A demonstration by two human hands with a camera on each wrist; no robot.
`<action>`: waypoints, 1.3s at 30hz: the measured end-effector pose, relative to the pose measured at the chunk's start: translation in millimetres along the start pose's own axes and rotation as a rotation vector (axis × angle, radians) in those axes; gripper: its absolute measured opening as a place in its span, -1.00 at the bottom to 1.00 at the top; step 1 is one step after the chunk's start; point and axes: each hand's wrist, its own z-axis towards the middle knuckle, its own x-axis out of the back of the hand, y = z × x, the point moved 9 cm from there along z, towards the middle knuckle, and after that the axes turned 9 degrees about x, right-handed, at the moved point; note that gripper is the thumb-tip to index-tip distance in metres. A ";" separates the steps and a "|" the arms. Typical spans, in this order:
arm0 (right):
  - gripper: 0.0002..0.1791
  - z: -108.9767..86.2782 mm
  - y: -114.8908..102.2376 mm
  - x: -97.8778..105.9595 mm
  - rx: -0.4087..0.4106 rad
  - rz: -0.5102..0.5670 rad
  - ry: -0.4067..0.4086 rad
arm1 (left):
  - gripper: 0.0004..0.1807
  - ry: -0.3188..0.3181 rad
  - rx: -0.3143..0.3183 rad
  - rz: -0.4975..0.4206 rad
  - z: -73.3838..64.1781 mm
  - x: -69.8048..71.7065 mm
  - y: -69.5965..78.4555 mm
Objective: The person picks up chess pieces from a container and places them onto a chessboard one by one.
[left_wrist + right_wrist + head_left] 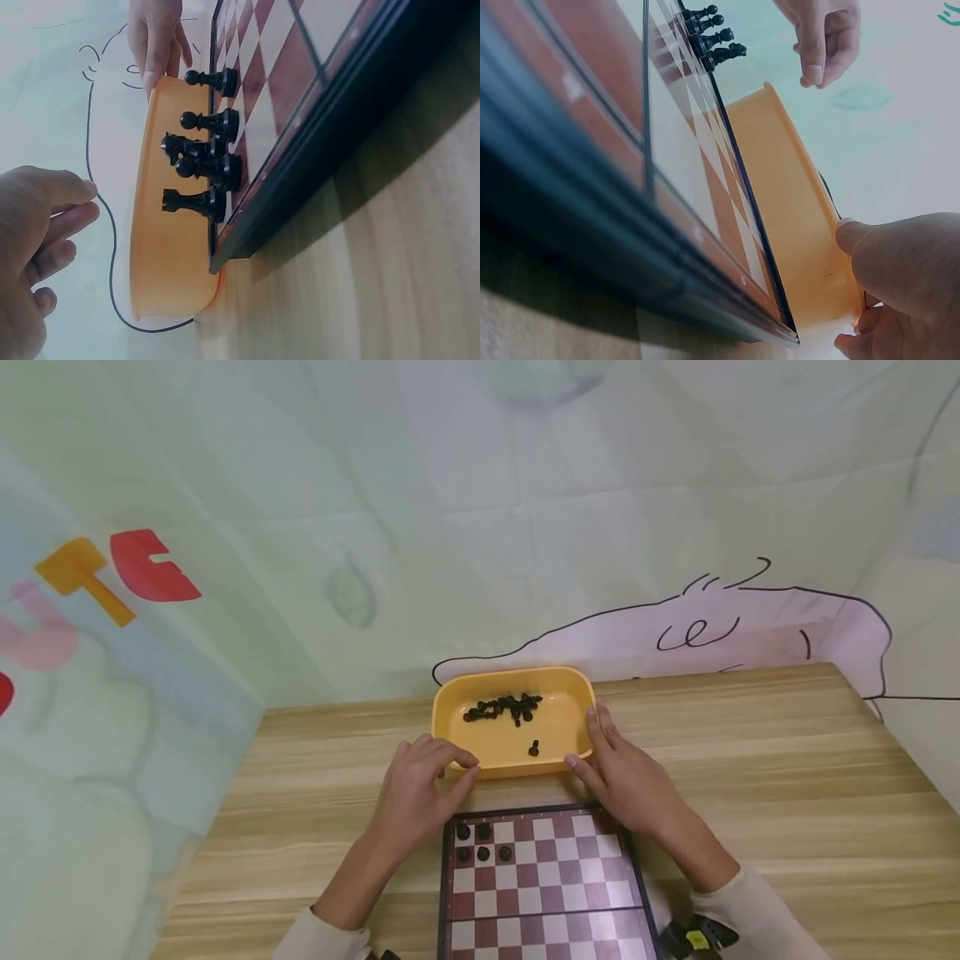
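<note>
My right hand (630, 781) grips the right front corner of a yellow tray (502, 767), thumb on the front wall and fingers along the side. Black chess pieces (502, 706) lie heaped in the tray, and one lone piece (533, 748) lies near its front. Over the tray's left front rim hovers my left hand (420, 789), fingers loosely curled, thumb and index tips close together; no piece shows between them. On the chessboard (517, 877), several black pieces stand in the far left corner: a rook (193, 201), a knight (191, 146) and pawns (214, 121).
The board lies on a wood-grain table (787, 793), just in front of the tray. Behind the table's far edge hangs a printed cloth backdrop (450, 527). A black strap with a yellow tag (697, 938) is at the right wrist.
</note>
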 end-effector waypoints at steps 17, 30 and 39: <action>-0.06 -1.3 1.2 -1.2 -0.015 0.005 -0.010 | -0.88 0.011 -0.020 -0.017 20.6 0.6 -4.0; -0.06 -1.3 -0.3 0.0 -0.012 -0.002 -0.004 | -0.94 -0.042 0.043 -0.071 34.9 -9.5 -17.0; -0.06 -0.5 1.7 -0.6 -0.016 0.001 -0.002 | -0.95 -0.047 0.025 -0.075 45.6 -10.0 -21.6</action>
